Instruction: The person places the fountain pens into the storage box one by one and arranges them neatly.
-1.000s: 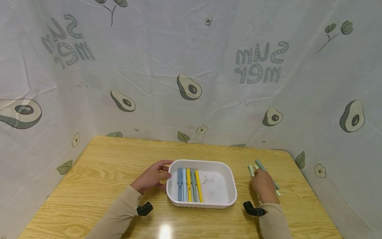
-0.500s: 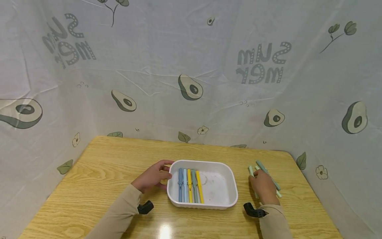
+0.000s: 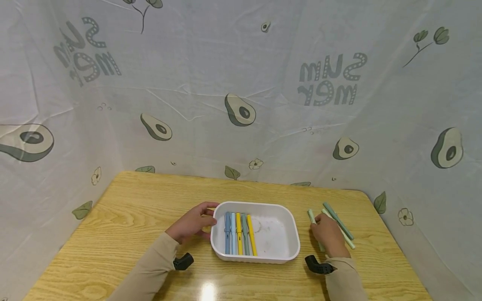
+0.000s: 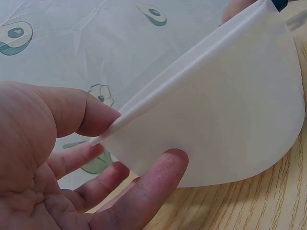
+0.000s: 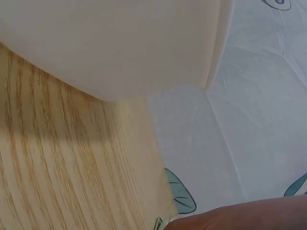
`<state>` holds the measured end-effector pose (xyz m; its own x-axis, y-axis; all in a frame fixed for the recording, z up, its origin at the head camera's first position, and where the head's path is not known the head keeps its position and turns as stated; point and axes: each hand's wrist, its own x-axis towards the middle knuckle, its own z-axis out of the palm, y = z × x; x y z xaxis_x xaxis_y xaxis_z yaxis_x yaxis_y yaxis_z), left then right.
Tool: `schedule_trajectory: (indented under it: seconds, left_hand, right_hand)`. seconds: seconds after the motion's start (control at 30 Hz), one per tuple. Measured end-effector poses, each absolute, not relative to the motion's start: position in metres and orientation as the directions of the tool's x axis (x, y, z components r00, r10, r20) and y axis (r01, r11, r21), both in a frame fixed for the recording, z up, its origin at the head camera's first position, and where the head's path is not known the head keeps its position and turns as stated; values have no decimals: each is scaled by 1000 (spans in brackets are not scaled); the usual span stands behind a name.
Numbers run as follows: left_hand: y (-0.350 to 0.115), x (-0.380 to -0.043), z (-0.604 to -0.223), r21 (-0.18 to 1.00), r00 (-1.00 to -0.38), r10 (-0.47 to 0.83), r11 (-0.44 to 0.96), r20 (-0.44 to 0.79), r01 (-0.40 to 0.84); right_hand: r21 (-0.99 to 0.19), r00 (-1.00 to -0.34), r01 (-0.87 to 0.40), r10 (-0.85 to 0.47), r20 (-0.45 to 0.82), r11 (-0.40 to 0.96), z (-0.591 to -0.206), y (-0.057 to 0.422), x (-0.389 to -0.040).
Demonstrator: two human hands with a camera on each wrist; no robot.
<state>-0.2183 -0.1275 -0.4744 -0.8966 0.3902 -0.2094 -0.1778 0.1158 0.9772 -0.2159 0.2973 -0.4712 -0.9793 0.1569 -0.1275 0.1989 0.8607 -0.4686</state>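
A white plastic bin [image 3: 269, 204] stands mid-table. My left hand [image 3: 192, 222] holds its left end; in the left wrist view the thumb [image 4: 98, 117] lies on the rim and a finger [image 4: 163, 177] touches the outer wall. Inside, a slate-blue pen [image 3: 227, 234], a light blue pen [image 3: 233, 234], a grey-green pen [image 3: 245, 234] and two yellow pens [image 3: 252, 240] lie side by side. Right of the bin, my right hand [image 3: 329, 235] pinches a light green pen [image 3: 311, 215]. The right wrist view shows just part of that hand at the bottom edge.
Another light green pen [image 3: 348, 240] and a dark green pen [image 3: 340, 222] lie slanted on the wooden table [image 3: 150, 200], right of my right hand. A patterned sheet [image 3: 196, 138] hangs behind the table and along both sides.
The right hand has moved slightly left with the light green pen, away from the other two green pens, which now show more fully. My left hand stays on the bin.
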Motion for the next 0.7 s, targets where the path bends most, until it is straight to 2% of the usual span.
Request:
schedule_trajectory:
  seconds: [0.7]
  left_hand:
    - [-127, -219, -479, 978, -897, 390, 115, -208, -176]
  right_hand:
    - [-461, -988, 154, 123, -96, 874, -475, 284, -217]
